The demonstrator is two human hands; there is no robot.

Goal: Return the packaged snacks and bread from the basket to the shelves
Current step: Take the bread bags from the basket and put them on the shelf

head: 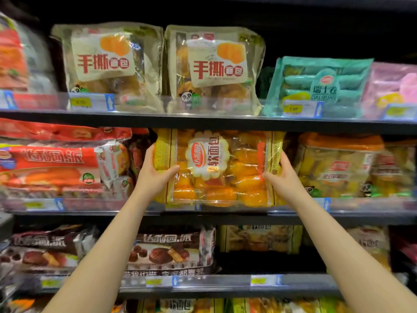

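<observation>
A yellow pack of soft bread [216,168] stands upright at the front of the middle shelf [225,214], between a red pie pack and an orange-topped bread pack. My left hand [155,172] grips its left edge, thumb on the front. On the pack's right edge sits my right hand [282,175], also gripping. Both arms reach up from below. The basket is out of view.
Top shelf [203,119] holds two beige torn-bread bags [117,66], a teal Swiss roll pack [320,86] and a pink pack. Red pie packs [56,163] lie left, orange-topped bread [338,168] right. Brown chocolate pie packs [169,251] fill the lower shelf.
</observation>
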